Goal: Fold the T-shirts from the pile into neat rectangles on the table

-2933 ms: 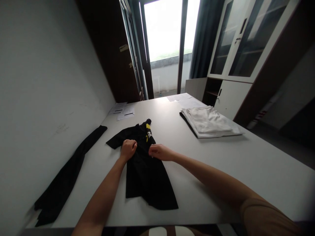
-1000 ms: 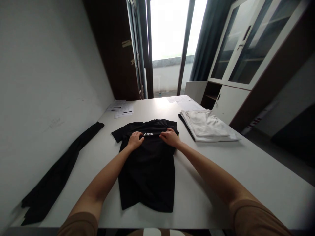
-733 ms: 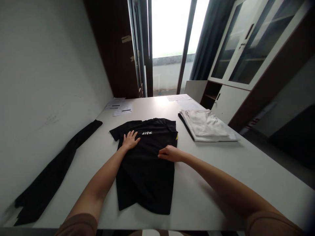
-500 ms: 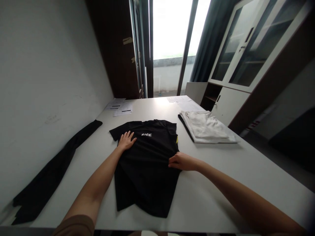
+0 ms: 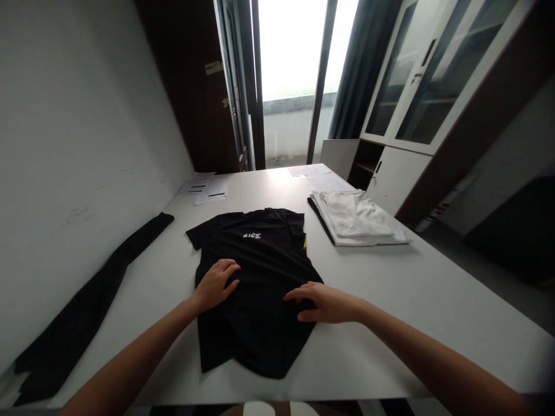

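A black T-shirt (image 5: 260,271) lies spread on the white table, its collar end away from me and a small white print near the top. Its lower hem is uneven, with one layer skewed over the other. My left hand (image 5: 217,282) is over the left part of the shirt's body, fingers loosely bent and thumb apart. At the right side edge, my right hand (image 5: 318,301) is over the fabric with thumb and fingers apart. Neither hand grips cloth. A bit of yellow shows by the right sleeve.
A stack of folded white cloth (image 5: 355,216) with a black piece under it sits at the right. Along the left wall lies a long black garment (image 5: 95,300). Paper sheets (image 5: 210,189) rest at the far left of the table (image 5: 373,352), others at the far edge.
My left hand has slid toward me from the upper shirt to its middle. My right hand has let go of the side edge and opened, slightly nearer to me. The view has shifted a little.
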A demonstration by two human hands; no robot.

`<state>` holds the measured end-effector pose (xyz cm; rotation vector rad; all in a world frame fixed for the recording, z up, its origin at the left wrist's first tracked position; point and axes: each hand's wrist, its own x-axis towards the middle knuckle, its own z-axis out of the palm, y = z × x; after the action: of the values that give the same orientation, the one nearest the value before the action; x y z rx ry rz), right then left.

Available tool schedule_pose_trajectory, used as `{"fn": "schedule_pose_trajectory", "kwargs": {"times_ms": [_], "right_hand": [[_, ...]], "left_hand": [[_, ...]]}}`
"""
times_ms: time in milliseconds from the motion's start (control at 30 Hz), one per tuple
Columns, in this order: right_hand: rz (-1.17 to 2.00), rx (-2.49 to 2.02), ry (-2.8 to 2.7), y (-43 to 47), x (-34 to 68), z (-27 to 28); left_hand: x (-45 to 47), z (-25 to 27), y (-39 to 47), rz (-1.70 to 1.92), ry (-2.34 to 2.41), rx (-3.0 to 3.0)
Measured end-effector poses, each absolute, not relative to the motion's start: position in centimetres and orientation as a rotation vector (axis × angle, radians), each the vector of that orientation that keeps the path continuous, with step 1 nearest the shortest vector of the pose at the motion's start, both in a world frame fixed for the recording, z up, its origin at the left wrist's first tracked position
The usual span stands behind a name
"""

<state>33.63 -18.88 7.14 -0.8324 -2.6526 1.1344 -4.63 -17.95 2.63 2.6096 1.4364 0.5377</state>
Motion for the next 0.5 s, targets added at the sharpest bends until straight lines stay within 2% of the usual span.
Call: {"fn": "schedule_pose_trajectory", "kwargs": {"times_ms": [200,367,500], "right_hand": [[1.139,-1.096,-2.564,-17.8,35.0,5.7],[1.502,-0.868,-2.622,-17.2,35.6,6.3],[1.524,-0.828,-2.578,-17.6,36.2,7.2]], "left_hand": [[-7.6,3.5,-29.2,0.402,1.297,2.58],[-8.4,2.9,-31.3,0.372,1.355,2.564],[-8.4,4.1,-31.3,0.258,1.382,2.499]]}}
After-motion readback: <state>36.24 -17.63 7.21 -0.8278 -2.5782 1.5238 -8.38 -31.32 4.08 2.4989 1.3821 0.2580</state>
